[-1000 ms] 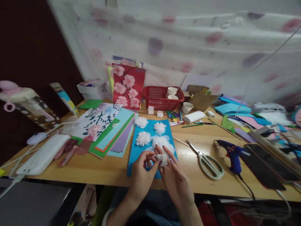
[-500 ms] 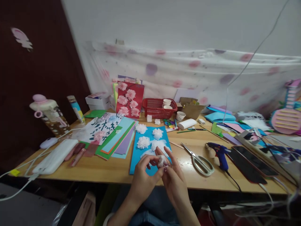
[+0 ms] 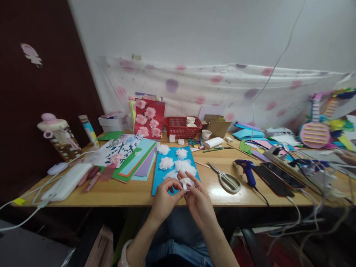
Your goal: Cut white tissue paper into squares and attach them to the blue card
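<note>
A small crumpled piece of white tissue paper (image 3: 185,183) is held between my two hands, just over the near edge of a blue sheet (image 3: 159,181). My left hand (image 3: 166,198) pinches it from the left with thumb and fingertips. Underneath and to the right, my right hand (image 3: 199,202) has the tissue at its thumb and fingers, with other fingers stretched out. White ruffled paper flowers (image 3: 166,163) sit on the blue sheet. Looser white tissue (image 3: 182,167) lies on it beyond my fingers, partly hidden by them.
To the right lie scissors (image 3: 224,178), a blue glue gun (image 3: 247,172) and phones (image 3: 274,180) among cables. Coloured papers (image 3: 144,167) spread at left, near a white power bank (image 3: 68,182). A red basket (image 3: 182,129) stands behind. Another person's hand (image 3: 347,156) shows far right.
The view has swung right, and another person's hand has come into sight at the right edge. My hands still hold the tissue, which looks more spread across my right fingers.
</note>
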Available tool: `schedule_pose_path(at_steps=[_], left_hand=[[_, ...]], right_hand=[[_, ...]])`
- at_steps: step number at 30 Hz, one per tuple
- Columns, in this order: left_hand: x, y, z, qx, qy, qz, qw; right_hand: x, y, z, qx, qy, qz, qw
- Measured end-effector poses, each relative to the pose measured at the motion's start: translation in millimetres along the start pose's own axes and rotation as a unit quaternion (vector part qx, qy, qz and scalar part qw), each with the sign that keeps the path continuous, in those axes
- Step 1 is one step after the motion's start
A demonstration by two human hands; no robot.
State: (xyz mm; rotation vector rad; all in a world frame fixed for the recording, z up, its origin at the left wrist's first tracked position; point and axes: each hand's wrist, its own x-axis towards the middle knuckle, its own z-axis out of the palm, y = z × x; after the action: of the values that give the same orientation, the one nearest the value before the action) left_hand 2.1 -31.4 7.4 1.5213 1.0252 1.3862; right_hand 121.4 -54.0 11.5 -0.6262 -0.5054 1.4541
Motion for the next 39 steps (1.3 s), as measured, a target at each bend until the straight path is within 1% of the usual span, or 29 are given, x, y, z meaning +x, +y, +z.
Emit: schedule_pose_path(at_steps=[7, 14, 21, 26, 30, 33, 36, 39], left_hand=[[-3, -7, -4.4, -0.070, 0.010, -0.040, 0.997], [-4, -6, -10.5, -0.164, 0.056, -0.077, 0.982], [-2, -7, -14.3, -0.221, 0.094, -0.107, 0.965], [4, -6, -11.0, -0.245, 0.087, -0.112, 0.959], [15, -5, -10.0, -0.240, 0.074, -0.106, 0.962], [23, -7, -10.2, -0.213, 0.075, -0.087, 0.970], [29, -10, -8.4, -0.160, 0.082, -0.057, 0.982], [29, -13, -4.4, -0.091, 0.090, -0.018, 0.992]], right_hand=[[2, 5, -5, 0.000, -0.024, -0.012, 1.000], [4, 6, -13, 0.006, -0.026, -0.021, 0.999], [7, 4, -19, -0.010, -0.036, -0.024, 0.999], [18, 8, -20, -0.035, -0.032, -0.035, 0.998], [30, 8, -24, -0.072, -0.021, -0.064, 0.995], [37, 3, -27, -0.121, -0.021, -0.086, 0.989], [38, -2, -26, -0.191, -0.035, -0.095, 0.976], [34, -3, -22, -0.269, -0.043, -0.107, 0.956]])
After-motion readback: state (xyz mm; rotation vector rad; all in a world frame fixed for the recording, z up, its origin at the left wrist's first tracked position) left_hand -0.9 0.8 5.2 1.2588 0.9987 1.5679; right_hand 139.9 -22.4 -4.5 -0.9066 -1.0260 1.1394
